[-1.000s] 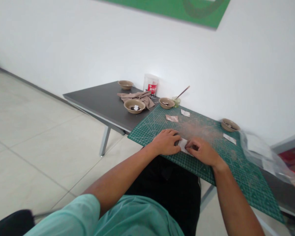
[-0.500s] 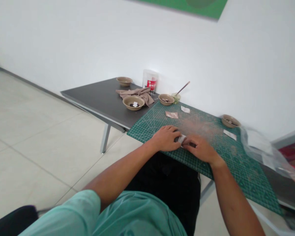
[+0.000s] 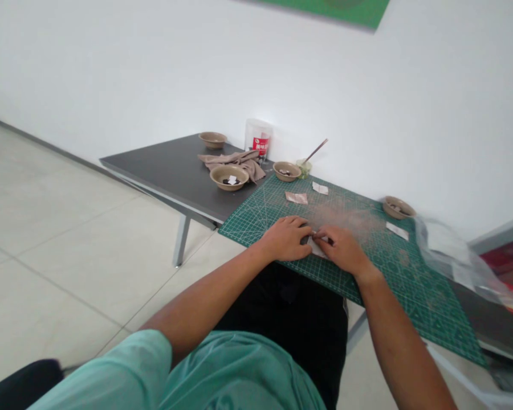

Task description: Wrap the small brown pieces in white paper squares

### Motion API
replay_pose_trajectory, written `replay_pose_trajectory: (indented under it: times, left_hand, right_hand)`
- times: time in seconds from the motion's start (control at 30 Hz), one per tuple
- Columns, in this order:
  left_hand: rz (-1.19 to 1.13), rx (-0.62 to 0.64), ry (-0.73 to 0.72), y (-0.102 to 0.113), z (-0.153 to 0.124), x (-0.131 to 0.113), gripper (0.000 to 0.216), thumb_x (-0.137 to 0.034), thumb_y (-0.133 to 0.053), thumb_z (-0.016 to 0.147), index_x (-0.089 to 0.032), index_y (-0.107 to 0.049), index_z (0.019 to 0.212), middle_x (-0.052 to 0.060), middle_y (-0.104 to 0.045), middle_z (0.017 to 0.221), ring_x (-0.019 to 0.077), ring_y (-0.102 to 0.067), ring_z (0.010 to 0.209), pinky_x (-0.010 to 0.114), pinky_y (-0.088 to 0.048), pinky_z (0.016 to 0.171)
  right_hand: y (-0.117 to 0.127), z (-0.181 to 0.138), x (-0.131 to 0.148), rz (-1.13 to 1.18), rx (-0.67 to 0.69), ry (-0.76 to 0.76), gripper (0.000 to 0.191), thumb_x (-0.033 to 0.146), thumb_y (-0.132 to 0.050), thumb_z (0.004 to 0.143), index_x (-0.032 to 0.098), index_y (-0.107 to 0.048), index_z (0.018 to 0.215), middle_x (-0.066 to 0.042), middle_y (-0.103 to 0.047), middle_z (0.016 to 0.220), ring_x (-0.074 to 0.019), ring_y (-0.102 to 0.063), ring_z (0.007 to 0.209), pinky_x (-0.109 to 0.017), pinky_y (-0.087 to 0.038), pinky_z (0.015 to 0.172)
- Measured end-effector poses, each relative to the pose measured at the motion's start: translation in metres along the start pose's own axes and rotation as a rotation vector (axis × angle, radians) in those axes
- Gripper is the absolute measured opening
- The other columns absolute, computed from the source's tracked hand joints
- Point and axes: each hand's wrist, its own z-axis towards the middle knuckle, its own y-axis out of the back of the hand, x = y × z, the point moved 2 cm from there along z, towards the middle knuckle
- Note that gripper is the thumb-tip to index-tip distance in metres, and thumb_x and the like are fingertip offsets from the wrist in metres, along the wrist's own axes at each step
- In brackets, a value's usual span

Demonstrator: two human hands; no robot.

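At the near edge of the green cutting mat, both my hands work close together on a small pale piece of paper. My left hand rests on the mat with curled fingers, its thumb at the paper's left side. From the right, my right hand pinches at the paper's upper part, fingertips nearly touching the left hand's. Whatever small thing may lie between the fingers is hidden. Beyond the hands lie a creased brownish paper piece and a white paper piece. Reddish-brown dust covers the mat there.
Left of the mat stand a bowl with dark and white bits, a brown cloth, another bowl and a clear tub. A small bowl and a brush are behind; right are a bowl and plastic bag.
My right hand has shifted slightly left and up, its fingertips now meeting near the left hand's. More of the pale paper shows below them. The view has moved a little.
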Motion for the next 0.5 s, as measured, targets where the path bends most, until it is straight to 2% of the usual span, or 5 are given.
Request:
replay_pose_trajectory:
  times: [0.1,0.2,0.3,0.4,0.5]
  left_hand:
    - [0.0,0.004,0.007,0.0,0.0,0.0,0.045,-0.046,-0.056,0.086,-0.03,-0.062,0.128,0.005,-0.054,0.141,0.0285,-0.046,0.133,0.045,-0.037,0.11]
    - [-0.001,0.009,0.007,0.001,0.0,-0.001,0.044,-0.046,-0.056,0.086,-0.03,-0.062,0.126,0.004,-0.055,0.14,0.0278,-0.046,0.132,0.044,-0.037,0.11]
    - [0.004,0.008,0.001,0.001,0.0,-0.002,0.043,-0.047,-0.054,0.087,-0.03,-0.063,0.126,0.004,-0.055,0.14,0.0272,-0.046,0.132,0.043,-0.037,0.11]
    - [0.008,0.014,0.001,0.001,0.0,-0.002,0.043,-0.046,-0.054,0.088,-0.03,-0.062,0.127,0.005,-0.055,0.14,0.0273,-0.047,0.131,0.043,-0.037,0.109]
    - [0.009,0.014,0.011,0.001,0.001,-0.001,0.044,-0.046,-0.055,0.087,-0.03,-0.062,0.127,0.005,-0.054,0.141,0.0283,-0.045,0.133,0.044,-0.037,0.109]
  right_hand:
    - [0.006,0.0,-0.009,-0.051,-0.041,-0.066,0.014,0.029,-0.059,0.091,0.022,-0.07,0.086,-0.006,-0.07,0.087,-0.0216,-0.061,0.083,-0.037,-0.046,0.08]
    - [0.012,-0.008,-0.006,0.03,0.083,-0.009,0.011,0.029,-0.062,0.088,0.023,-0.07,0.083,-0.004,-0.071,0.086,-0.0198,-0.062,0.079,-0.034,-0.048,0.077]
    - [0.006,-0.01,0.004,0.113,0.165,0.059,0.01,0.029,-0.062,0.089,0.024,-0.07,0.086,-0.003,-0.072,0.091,-0.0197,-0.063,0.084,-0.035,-0.048,0.082]
    - [0.0,-0.001,0.003,0.022,0.045,0.015,0.013,0.03,-0.06,0.091,0.023,-0.069,0.087,-0.005,-0.071,0.092,-0.021,-0.062,0.089,-0.036,-0.046,0.086]
    - [0.005,0.001,-0.008,-0.058,-0.029,-0.051,0.015,0.03,-0.059,0.091,0.021,-0.069,0.085,-0.006,-0.069,0.088,-0.0217,-0.06,0.084,-0.037,-0.044,0.081]
